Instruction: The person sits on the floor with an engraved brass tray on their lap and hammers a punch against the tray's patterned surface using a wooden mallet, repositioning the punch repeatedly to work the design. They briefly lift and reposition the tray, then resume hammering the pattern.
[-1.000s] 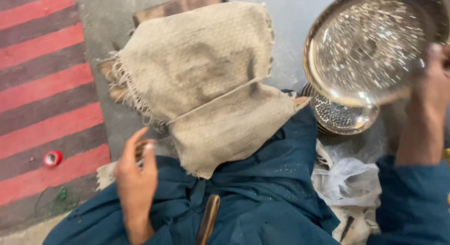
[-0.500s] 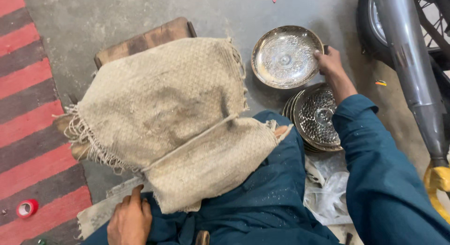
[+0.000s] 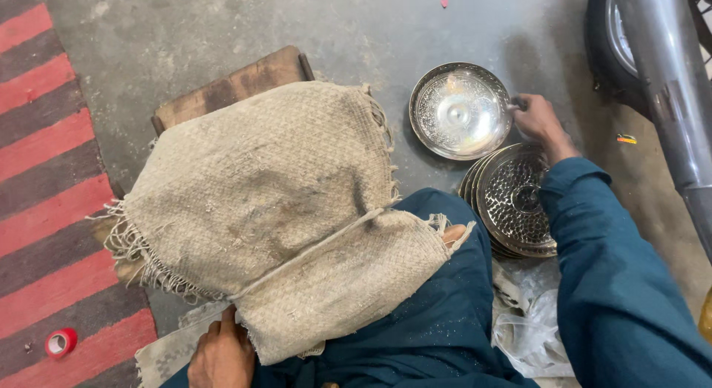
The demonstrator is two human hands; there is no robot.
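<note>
My right hand (image 3: 540, 122) reaches out to the right and grips the rim of a shiny round metal plate (image 3: 460, 110) lying on the grey concrete floor. Just below it sits a stack of patterned metal plates (image 3: 512, 199), partly under my blue sleeve. My left hand (image 3: 221, 354) rests low at the bottom, fingers against the edge of a beige burlap cloth (image 3: 274, 210). That cloth is draped over my knee and over a wooden stool (image 3: 230, 87).
A red and dark striped mat (image 3: 44, 173) covers the floor at the left, with a red tape roll (image 3: 61, 342) on it. A motorbike wheel and grey metal part (image 3: 653, 54) stand at the right. Crumpled plastic (image 3: 530, 329) lies beneath the plate stack.
My right hand has brought the shiny plate down from in front of me and set it on the floor beside the stack. The view has tilted and widened; my left hand has sunk lower.
</note>
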